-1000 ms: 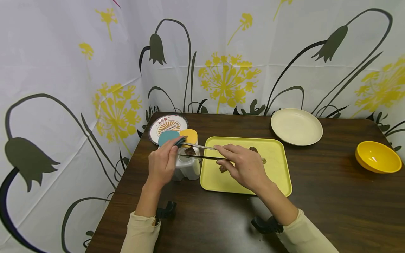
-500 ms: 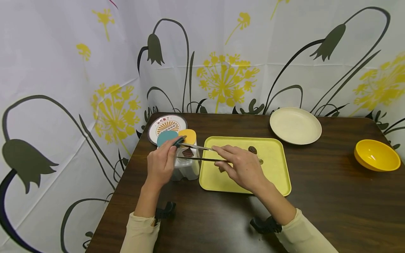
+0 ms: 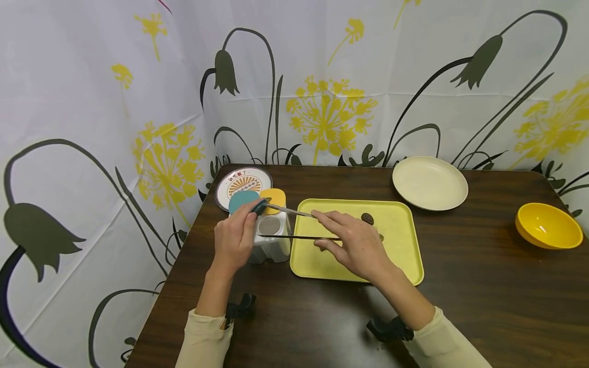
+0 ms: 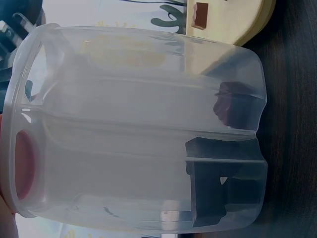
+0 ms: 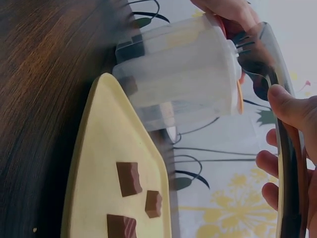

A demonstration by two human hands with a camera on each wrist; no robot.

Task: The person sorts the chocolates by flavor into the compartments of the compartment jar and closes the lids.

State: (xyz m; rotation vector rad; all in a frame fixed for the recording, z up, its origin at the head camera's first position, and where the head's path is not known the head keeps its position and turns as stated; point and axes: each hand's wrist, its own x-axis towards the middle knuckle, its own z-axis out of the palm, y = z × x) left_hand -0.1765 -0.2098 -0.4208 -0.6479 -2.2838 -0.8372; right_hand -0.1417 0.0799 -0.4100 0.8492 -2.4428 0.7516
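A clear plastic container (image 3: 271, 249) with a teal lid (image 3: 244, 198) and a yellow lid (image 3: 274, 197) stands left of a yellow tray (image 3: 317, 266). My left hand (image 3: 232, 240) pinches a raised dark blue lid (image 3: 260, 206) above its uncovered round opening (image 3: 269, 225). My right hand (image 3: 354, 243) holds metal tongs (image 3: 294, 210) between thumb and fingers. Their fork and spoon ends (image 5: 260, 84) stand apart over the opening, with nothing between them. Chocolate pieces (image 5: 129, 178) lie on the tray. Dark chocolate pieces (image 4: 237, 104) also show through the container wall at its bottom.
A patterned plate (image 3: 230, 184) lies behind the container. At the back right is a cream plate (image 3: 430, 183), and a yellow bowl (image 3: 547, 226) stands farther right on the dark wood table (image 3: 483, 276). A flower-printed cloth (image 3: 331, 41) hangs behind.
The chocolate piece held between the tongs over the opening is gone from them. The tong arms have spread wider apart. My left hand keeps its hold on the lid.
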